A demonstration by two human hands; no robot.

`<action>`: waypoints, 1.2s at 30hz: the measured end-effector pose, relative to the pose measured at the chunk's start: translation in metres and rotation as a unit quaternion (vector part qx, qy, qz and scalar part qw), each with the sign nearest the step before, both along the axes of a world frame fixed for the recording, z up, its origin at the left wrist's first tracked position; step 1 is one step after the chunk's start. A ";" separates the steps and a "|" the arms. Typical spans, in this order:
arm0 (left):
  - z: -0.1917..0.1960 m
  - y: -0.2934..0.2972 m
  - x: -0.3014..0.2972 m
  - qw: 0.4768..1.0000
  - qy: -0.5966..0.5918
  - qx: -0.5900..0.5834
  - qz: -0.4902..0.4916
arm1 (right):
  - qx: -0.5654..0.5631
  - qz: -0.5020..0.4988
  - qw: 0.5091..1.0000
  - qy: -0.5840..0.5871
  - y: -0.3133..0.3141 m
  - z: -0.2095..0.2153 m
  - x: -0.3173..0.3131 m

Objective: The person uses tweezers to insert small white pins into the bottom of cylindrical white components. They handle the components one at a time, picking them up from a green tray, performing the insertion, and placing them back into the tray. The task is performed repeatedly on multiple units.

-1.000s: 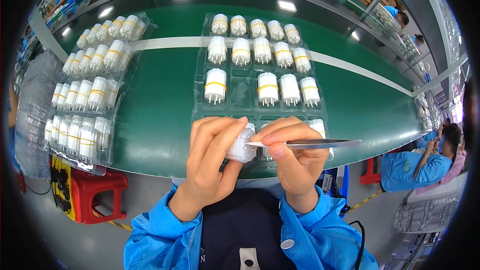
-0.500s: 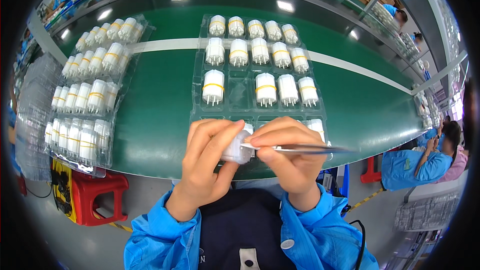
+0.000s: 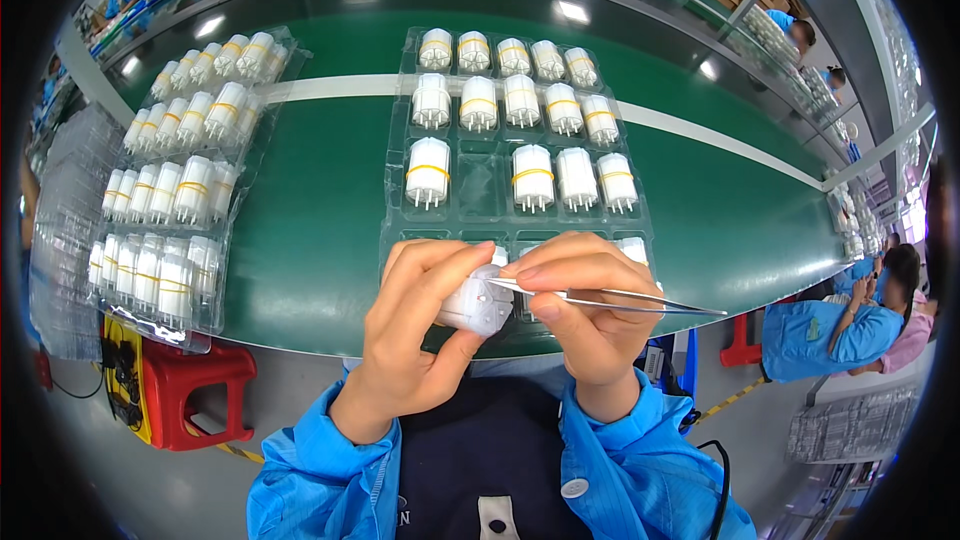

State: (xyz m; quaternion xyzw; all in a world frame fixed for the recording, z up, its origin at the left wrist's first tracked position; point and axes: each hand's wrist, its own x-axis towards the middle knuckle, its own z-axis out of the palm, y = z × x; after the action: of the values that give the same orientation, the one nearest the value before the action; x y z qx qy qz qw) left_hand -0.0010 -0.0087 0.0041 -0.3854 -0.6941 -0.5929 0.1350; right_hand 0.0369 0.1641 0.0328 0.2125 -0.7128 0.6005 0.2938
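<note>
Pale lettering (image 3: 404, 518), partly hidden by the blue jacket (image 3: 335, 475), marks the dark top (image 3: 480, 440).

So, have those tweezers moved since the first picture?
Yes: the back end of the tweezers has swung lower in the view, toward the near edge of the green table.

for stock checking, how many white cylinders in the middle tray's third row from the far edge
4: a banded cylinder at the left end; farther right, a second banded cylinder, a cylinder with no band showing and, rightmost, a third banded cylinder. None looks hidden.
</note>
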 end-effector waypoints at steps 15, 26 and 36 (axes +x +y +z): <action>0.003 0.004 -0.003 0.995 0.079 -0.020 0.051 | 0.109 -0.035 0.993 -0.002 -0.003 0.020 -0.001; -0.016 0.017 0.002 0.987 -0.064 0.144 -0.009 | 0.015 -0.026 0.999 -0.044 -0.014 0.011 0.009; 0.000 0.005 -0.001 0.997 0.047 -0.031 0.049 | -0.035 -0.039 0.998 -0.024 -0.016 0.004 0.009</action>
State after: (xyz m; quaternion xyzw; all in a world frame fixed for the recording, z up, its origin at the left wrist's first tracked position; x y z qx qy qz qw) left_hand -0.0015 -0.0040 0.0041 -0.3824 -0.7227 -0.5454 0.1841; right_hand 0.0456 0.1481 0.0365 0.1597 -0.7058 0.6179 0.3074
